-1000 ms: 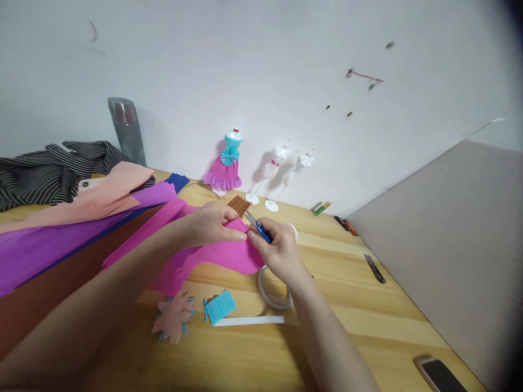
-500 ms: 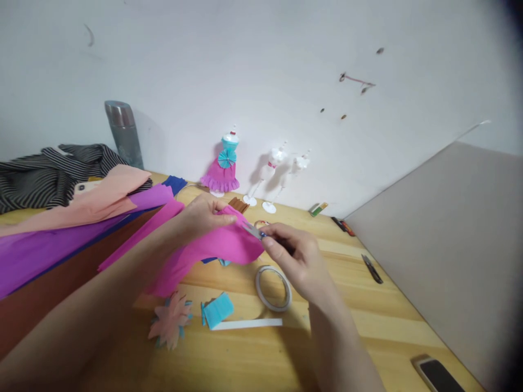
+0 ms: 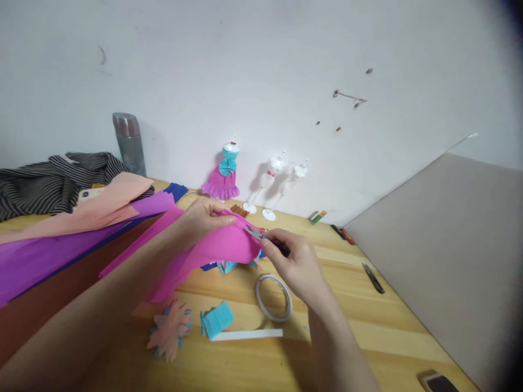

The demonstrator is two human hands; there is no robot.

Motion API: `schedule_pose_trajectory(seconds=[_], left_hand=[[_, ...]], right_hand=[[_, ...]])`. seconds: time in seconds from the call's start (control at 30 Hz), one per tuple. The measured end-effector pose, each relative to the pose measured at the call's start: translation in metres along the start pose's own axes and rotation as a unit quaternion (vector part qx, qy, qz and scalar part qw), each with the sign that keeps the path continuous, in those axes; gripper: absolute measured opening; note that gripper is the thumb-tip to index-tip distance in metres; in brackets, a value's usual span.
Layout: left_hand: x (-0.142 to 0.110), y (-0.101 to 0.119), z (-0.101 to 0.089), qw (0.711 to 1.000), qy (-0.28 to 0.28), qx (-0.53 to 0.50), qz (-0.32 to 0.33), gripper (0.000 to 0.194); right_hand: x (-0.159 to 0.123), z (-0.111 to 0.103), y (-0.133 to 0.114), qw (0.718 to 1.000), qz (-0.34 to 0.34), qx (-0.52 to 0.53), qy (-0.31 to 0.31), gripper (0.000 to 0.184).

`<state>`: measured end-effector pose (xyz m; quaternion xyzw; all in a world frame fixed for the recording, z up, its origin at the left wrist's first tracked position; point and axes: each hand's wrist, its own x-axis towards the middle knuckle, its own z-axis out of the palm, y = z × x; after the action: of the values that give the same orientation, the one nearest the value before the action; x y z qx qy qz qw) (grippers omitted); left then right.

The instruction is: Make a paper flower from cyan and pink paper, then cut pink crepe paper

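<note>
A sheet of bright pink crepe paper (image 3: 220, 242) hangs from my left hand (image 3: 206, 220), its upper edge pinched between thumb and fingers. My right hand (image 3: 292, 258) is closed round the dark handles of a pair of scissors (image 3: 254, 233). The scissor blades lie at the paper's upper right edge, pointing towards my left hand. Under the paper, small blue and light-blue paper pieces (image 3: 227, 267) show in part. A roll of white tape (image 3: 274, 298) lies on the table just below my right hand.
Crepe paper sheets (image 3: 69, 261) and a striped cloth (image 3: 65, 179) cover the left side, with a bottle (image 3: 129, 144) behind. A dressed mini mannequin (image 3: 223, 177) and two bare ones stand by the wall. A cutter (image 3: 373, 279), a phone (image 3: 438, 382) and a paper flower (image 3: 169, 330) lie around.
The view has tilted up slightly, so most things sit lower. The scissors remain at the pink paper's edge, and its right end has shifted, baring more blue pieces beneath.
</note>
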<state>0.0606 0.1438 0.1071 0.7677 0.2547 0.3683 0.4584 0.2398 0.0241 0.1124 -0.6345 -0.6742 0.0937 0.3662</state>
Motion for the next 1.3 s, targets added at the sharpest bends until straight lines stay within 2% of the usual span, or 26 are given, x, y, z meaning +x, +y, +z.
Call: schedule_pose_trajectory(seconds=[0.27, 0.57, 0.73, 0.93, 1.1, 1.3], left_hand=[[0.000, 0.003, -0.001, 1.000, -0.021, -0.012, 0.011, 0.020], [-0.003, 0.006, -0.003, 0.995, -0.064, -0.064, -0.036, 0.022], [-0.003, 0.003, -0.004, 0.993, -0.064, -0.084, -0.044, 0.022], [-0.003, 0.000, -0.005, 0.986, -0.096, -0.116, -0.065, 0.016], [-0.004, -0.002, -0.004, 0.988, -0.082, -0.110, -0.065, 0.017], [-0.003, 0.005, -0.006, 0.989, -0.096, -0.101, -0.044, 0.019]], right_hand=[[0.003, 0.007, 0.000, 0.999, 0.002, 0.036, -0.005, 0.033], [0.005, 0.012, 0.003, 0.993, 0.001, 0.114, -0.031, 0.033], [0.007, 0.013, 0.005, 0.993, -0.010, 0.114, -0.037, 0.030], [0.007, 0.016, 0.008, 0.993, -0.031, 0.109, -0.026, 0.028], [0.007, 0.018, 0.008, 0.994, -0.042, 0.098, -0.021, 0.028], [0.008, 0.020, 0.009, 0.992, -0.057, 0.112, -0.011, 0.026]])
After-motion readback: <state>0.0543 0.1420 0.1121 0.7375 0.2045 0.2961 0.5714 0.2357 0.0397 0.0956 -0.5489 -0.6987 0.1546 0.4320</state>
